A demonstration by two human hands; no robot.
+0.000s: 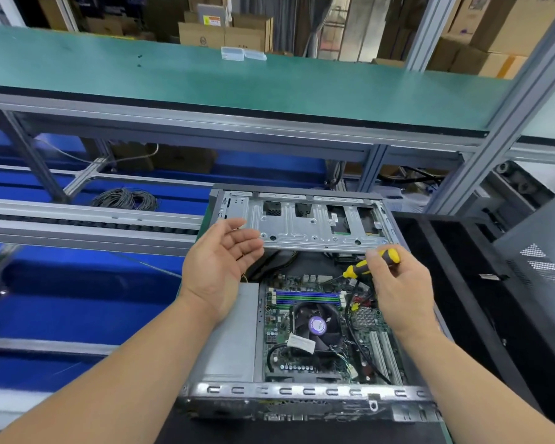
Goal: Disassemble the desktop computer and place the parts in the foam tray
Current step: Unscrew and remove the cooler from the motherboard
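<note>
1. Two hands of yours hover over the opened desktop computer [305,331], which lies on its side in front of you with its cover off.
2. Your left hand [220,261] is palm-up with relaxed, nearly straight fingers, holding nothing; its fingertips sit at the near left edge of the raised metal drive cage [305,222], and I cannot tell whether they touch it.
3. Your right hand [398,290] grips a yellow-and-black screwdriver [370,262], fingers curled round the handle, the tip end pointing down and left towards the motherboard [330,334].
4. Inside the case you can see the CPU fan [316,323] with a purple label, blue and green memory slots [306,298] above it, and black cables [354,334] running across the right side of the board.
5. A black side panel [532,261] stands just right of the case.
6. A green shelf [205,81] runs across above the bench, and a coil of grey cable [125,198] lies on the blue surface to the left.
</note>
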